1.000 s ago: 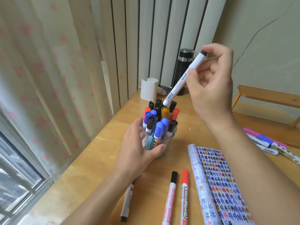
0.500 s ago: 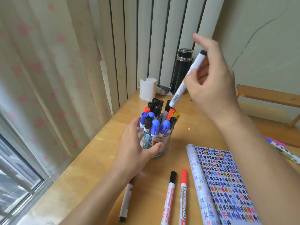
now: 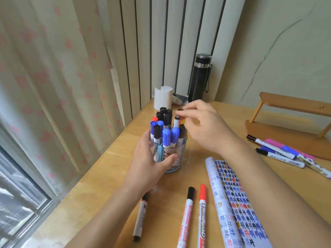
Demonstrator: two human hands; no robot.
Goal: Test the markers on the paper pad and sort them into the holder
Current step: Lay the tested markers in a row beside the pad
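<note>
right hand (image 3: 202, 127) over the holder (image 3: 179, 156), thumb and forefinger pinching the black top end of a white marker (image 3: 177, 123) that stands upright in among the others. left hand (image 3: 148, 158) wraps the clear holder from the near left, thumb across its front wall. it's packed: blue, black and red caps all pointing up. holder sits on the counter (image 3: 107, 176), just left of the paper pad (image 3: 231, 194), whose page is covered in coloured marks. black-capped marker (image 3: 187, 217) and red-capped marker (image 3: 202, 217) lie side by side by the pad, another marker (image 3: 141, 217) lies partly under the left forearm, and a loose bunch (image 3: 279, 153) is well off to the right.
</note>
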